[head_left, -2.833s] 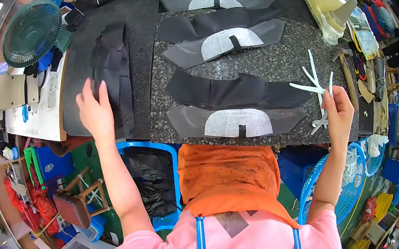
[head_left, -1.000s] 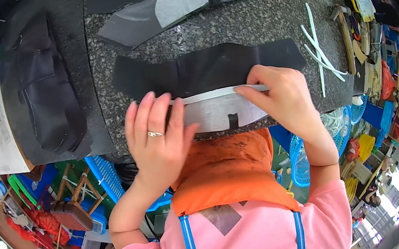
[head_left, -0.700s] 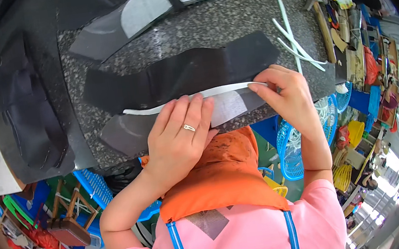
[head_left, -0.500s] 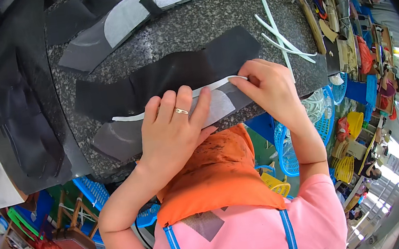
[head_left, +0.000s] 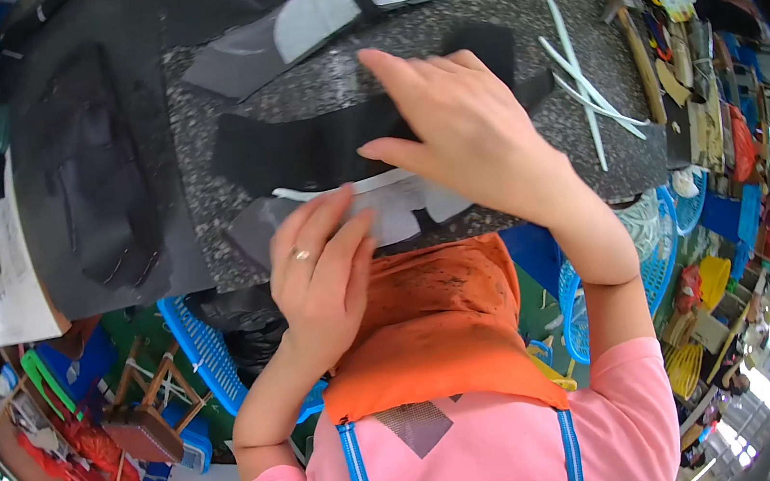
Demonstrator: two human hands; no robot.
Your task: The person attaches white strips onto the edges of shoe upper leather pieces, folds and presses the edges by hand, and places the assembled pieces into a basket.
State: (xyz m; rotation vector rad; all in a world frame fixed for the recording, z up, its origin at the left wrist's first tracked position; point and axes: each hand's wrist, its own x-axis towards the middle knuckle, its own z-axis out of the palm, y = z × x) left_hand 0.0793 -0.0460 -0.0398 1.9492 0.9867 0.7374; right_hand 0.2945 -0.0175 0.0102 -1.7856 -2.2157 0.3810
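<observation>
A black sheet piece (head_left: 271,148) lies across the speckled stone slab, its near part grey with a pale patch (head_left: 395,218). Between the black and grey parts runs a narrow white strip (head_left: 294,194), partly covered by my hands. My left hand (head_left: 318,264) rests over the grey part's near edge, fingers stretched and slightly blurred, their tips close to the strip; it grips nothing I can see. Above the piece's right half hovers my right hand (head_left: 473,136), thumb and forefinger wide apart with nothing between them. The strip's right end is hidden beneath it.
Several loose white strips (head_left: 589,102) cross each other at the slab's right, beside a hammer (head_left: 637,51). A similar grey piece with a pale half-round patch (head_left: 326,15) lies at the far side. Dark folded material (head_left: 99,171) sits left; blue baskets (head_left: 196,353) stand below.
My right hand has let go of the strip's right end and swung left over the black piece, its fingers spreading. My left hand has drawn back toward me. The whole view has shifted.
</observation>
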